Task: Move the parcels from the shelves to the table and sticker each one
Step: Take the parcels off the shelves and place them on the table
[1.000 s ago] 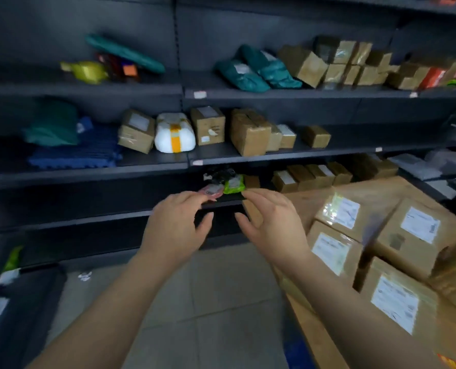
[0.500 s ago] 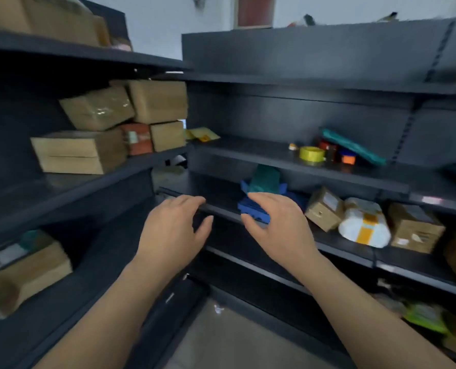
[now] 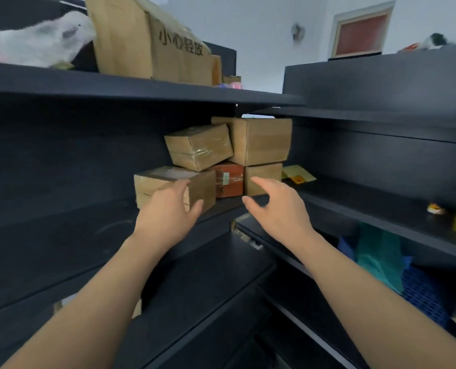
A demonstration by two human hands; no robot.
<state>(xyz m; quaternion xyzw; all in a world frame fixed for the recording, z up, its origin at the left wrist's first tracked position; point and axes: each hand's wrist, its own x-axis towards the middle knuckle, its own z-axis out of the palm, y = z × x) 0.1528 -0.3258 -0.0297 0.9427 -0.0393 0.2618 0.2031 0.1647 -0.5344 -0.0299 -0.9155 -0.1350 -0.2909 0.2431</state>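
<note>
Left hand (image 3: pixel 168 209) was open, fingers spread, nothing held. It sat over the front face of the front box (image 3: pixel 165 183); couldn't tell if it was actually touching. Right hand (image 3: pixel 277 209) was open too, fingers loosely bent, empty, in the air just short of the small box (image 3: pixel 261 177) at its 12 o'clock.

Parcels were all on the dark shelf (image 3: pixel 61 235), clustered in the corner:
- red-brown box (image 3: pixel 228 179) between the front box and the small box
- tilted box (image 3: pixel 198 146), taped, at 12 o'clock of the left hand, leaning across the front and red-brown boxes
- large box (image 3: pixel 261 141) stacked on the small box

Yellow envelope (image 3: pixel 298 173) lay flat at 3 o'clock of the small box. Top shelf, 11 o'clock: printed carton (image 3: pixel 152 41) beside a white bag (image 3: pixel 35 38). Teal bag (image 3: pixel 378 251) sat at 4 o'clock on a lower shelf.
</note>
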